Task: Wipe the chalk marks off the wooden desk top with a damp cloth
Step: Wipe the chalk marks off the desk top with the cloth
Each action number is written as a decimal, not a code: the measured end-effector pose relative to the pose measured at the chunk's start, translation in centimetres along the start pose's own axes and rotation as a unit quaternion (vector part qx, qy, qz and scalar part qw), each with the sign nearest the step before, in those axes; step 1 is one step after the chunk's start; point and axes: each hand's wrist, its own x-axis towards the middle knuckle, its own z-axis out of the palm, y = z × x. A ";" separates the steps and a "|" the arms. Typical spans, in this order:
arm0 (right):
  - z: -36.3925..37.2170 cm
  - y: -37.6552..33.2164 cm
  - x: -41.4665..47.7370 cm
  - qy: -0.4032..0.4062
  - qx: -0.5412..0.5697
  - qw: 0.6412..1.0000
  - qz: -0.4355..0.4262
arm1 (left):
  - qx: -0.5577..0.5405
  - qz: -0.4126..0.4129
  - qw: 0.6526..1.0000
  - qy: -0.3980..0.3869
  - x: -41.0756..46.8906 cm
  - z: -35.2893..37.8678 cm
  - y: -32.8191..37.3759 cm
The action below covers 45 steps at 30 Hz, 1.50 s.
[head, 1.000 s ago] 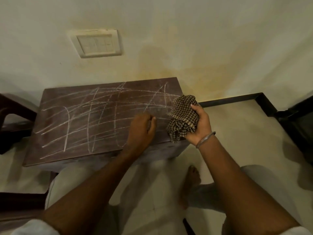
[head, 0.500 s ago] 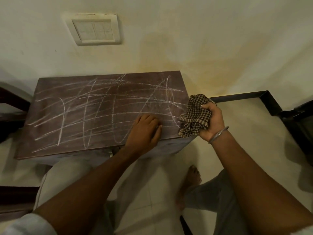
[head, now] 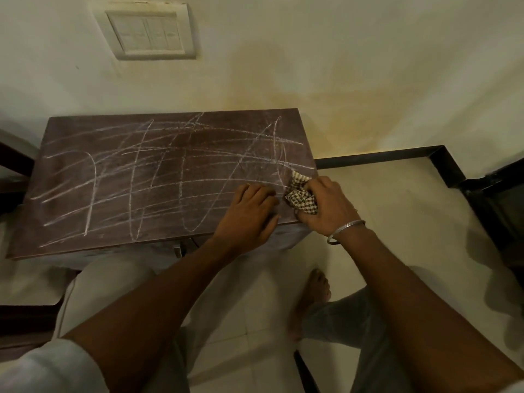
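Observation:
A dark wooden desk top (head: 119, 222) stands against the wall, covered with white chalk marks (head: 158, 177) that cross in long scribbles. My right hand (head: 329, 205) grips a bunched checked cloth (head: 300, 197) and holds it down on the desk's near right corner. Most of the cloth is hidden under the fingers. My left hand (head: 249, 214) rests palm down on the desk just left of the cloth, fingers loosely bent.
A white switch plate (head: 150, 31) sits on the stained wall above the desk. A dark skirting strip (head: 397, 157) runs along the floor at the right, with dark furniture (head: 499, 199) beyond. My legs and a bare foot (head: 317, 290) are below the desk.
My right hand has brought the cloth down from the air beside the desk onto the desk's near right corner. The left hand has stayed in place on the wood.

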 end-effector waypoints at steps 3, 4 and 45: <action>0.2 -0.1 0.2 -0.017 0.015 0.999 -0.023 | 0.020 0.003 1.000 -0.008 0.1 0.3 -0.1; 0.3 -0.1 0.3 -0.023 0.017 0.999 -0.031 | 0.026 0.004 1.000 -0.006 0.1 0.4 -0.1; -0.1 2.1 4.3 0.043 0.122 0.989 -0.069 | 0.108 -0.027 0.984 -0.137 3.3 2.5 -0.4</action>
